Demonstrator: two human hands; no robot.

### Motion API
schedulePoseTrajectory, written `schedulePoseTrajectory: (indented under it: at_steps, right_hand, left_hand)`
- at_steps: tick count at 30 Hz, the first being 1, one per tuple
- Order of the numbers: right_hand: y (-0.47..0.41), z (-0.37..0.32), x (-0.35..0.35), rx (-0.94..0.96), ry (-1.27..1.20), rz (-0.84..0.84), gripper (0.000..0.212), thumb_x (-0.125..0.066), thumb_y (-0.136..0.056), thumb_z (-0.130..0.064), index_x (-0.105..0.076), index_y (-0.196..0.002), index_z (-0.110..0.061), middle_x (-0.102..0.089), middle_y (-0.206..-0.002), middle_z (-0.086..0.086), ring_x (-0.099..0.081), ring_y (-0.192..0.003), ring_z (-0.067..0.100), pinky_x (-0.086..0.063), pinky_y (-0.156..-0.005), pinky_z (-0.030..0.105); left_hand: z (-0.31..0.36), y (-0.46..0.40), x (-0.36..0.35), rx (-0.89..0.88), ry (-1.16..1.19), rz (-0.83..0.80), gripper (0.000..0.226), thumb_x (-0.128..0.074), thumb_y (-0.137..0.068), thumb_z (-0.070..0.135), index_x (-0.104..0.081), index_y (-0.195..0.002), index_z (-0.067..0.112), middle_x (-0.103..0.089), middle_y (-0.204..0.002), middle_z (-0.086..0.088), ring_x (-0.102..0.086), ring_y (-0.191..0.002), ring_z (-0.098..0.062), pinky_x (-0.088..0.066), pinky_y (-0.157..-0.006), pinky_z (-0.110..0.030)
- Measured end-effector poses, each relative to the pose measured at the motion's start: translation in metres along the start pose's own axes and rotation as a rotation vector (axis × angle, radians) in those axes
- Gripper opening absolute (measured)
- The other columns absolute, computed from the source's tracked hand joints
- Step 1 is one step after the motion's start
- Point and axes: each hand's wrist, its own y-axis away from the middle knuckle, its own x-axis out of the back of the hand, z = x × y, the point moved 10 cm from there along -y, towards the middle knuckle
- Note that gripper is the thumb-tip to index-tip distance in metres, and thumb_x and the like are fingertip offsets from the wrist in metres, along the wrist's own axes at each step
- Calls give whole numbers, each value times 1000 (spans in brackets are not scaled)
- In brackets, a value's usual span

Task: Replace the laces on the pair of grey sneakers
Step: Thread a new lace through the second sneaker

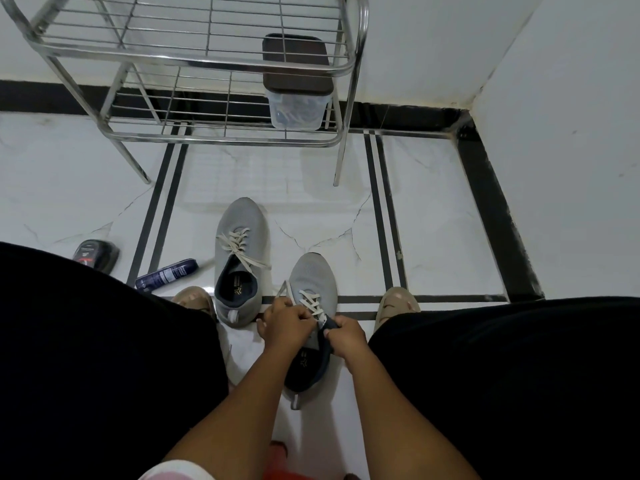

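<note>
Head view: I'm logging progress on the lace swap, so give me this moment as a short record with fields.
near sneaker: on floor, cream lace still threaded
left hand: grips the lace at the top eyelets
right hand: grips the dark tongue and collar
far sneaker: on floor to the left, untouched, cream lace threaded, ends loose
rack: metal, against wall, holds a clear lidded box
floor items: blue spray can, dark tin

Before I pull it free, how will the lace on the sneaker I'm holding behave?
Probably floppy: the lace on the near sneaker droops in a loose loop beside the left hand. It looks flat and woven, so it may drag through the eyelets rather than slip out. The right hand gripping the tongue should keep the light-looking shoe from lifting.
</note>
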Motion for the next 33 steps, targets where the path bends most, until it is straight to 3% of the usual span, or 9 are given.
schedulePoseTrajectory:
  at_steps: [8,12,16,19,22,24,26,30,33]
  right_hand:
    - [-5,3,-2,-10,-24,-8,29,-53,-84,-5,-69,-105,-17,-67,-104,12,-62,-99,29,-54,-84,34]
    - [-5,2,-5,-10,-30,-21,27,-53,-83,-5,-69,-99,-20,-67,-101,12,-63,-99,31,-55,-86,38]
    - [-7,3,-6,-9,-52,-27,24,-53,-81,-6,-65,-89,-25,-67,-98,11,-63,-98,31,-56,-84,39]
    - [-6,3,-9,-16,-78,-49,26,-53,-81,-4,-65,-88,-26,-68,-100,12,-64,-98,31,-56,-86,42]
    - [-8,10,-12,-87,-294,-87,21,-58,-81,-4,-68,-93,-18,-69,-106,16,-64,-102,32,-54,-91,47]
    - [-3,18,-17,-212,-596,-122,15,-60,-87,-14,-67,-100,-10,-69,-106,15,-64,-99,30,-53,-92,43]
    - [-5,19,-20,-233,-730,-141,18,-57,-92,-15,-68,-102,-5,-70,-103,15,-65,-90,27,-54,-90,41]
    - [-21,20,-13,-147,-595,-6,5,-63,-85,-8,-66,-82,-5,-68,-103,26,-63,-86,29,-51,-94,52]
    - [-57,39,-22,-146,-494,64,12,-64,-78,-20,-63,-68,-13,-69,-98,23,-65,-98,38,-52,-92,52]
  left_hand:
    - [-2,-1,-1,21,103,2,6,-65,-78,35,-70,-73,35,-44,-126,8,-41,-123,-18,-23,-109,-41]
    - [-2,0,-2,21,108,13,5,-66,-77,36,-70,-74,37,-43,-126,9,-40,-126,-17,-12,-114,-45]
    - [1,0,-5,8,40,6,10,-65,-79,37,-73,-84,35,-41,-131,8,-32,-131,-19,-1,-115,-51]
    - [8,2,-4,-58,-74,26,15,-63,-81,40,-73,-92,37,-39,-137,8,-27,-135,-19,-1,-116,-54]
    - [18,6,-3,-145,-206,60,17,-61,-85,40,-71,-98,38,-36,-143,7,-22,-139,-20,0,-115,-53]
    - [22,8,-2,-168,-226,74,19,-59,-87,38,-71,-101,38,-35,-144,6,-21,-139,-21,-3,-116,-51]
    - [25,7,-1,-183,-236,79,20,-57,-88,37,-71,-103,38,-35,-145,5,-23,-138,-21,-11,-116,-47]
    - [23,13,6,-221,-147,181,20,-63,-83,28,-63,-103,25,-42,-135,-2,-38,-125,-24,-35,-102,-36]
    - [-3,24,17,-87,-36,243,43,-70,-82,21,-43,-114,10,-36,-134,-12,-50,-110,-33,-45,-81,-37]
